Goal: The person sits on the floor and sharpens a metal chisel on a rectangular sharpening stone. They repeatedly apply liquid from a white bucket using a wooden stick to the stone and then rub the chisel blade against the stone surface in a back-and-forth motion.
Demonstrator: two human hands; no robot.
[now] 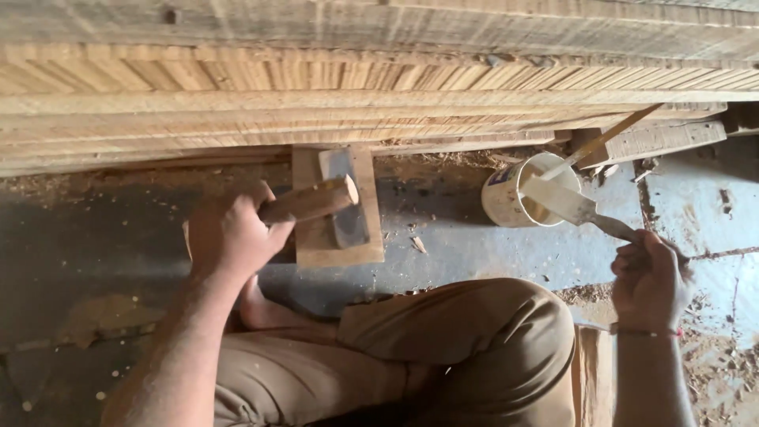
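My left hand (228,233) grips a short wooden block (310,202), holding it above a flat wooden board (341,251) on the floor. A grey sharpening stone (348,215) lies on that board. My right hand (648,277) holds a putty knife (571,205) whose blade is coated in pale glue and hovers at the rim of a small white glue tub (504,198). A thin wooden stick (605,138) leans in the tub.
A stack of long wooden planks (316,95) runs across the top. My bent leg in tan trousers (443,348) fills the bottom middle. Sawdust and chips litter the grey concrete floor (118,237). A short plank offcut (656,141) lies at upper right.
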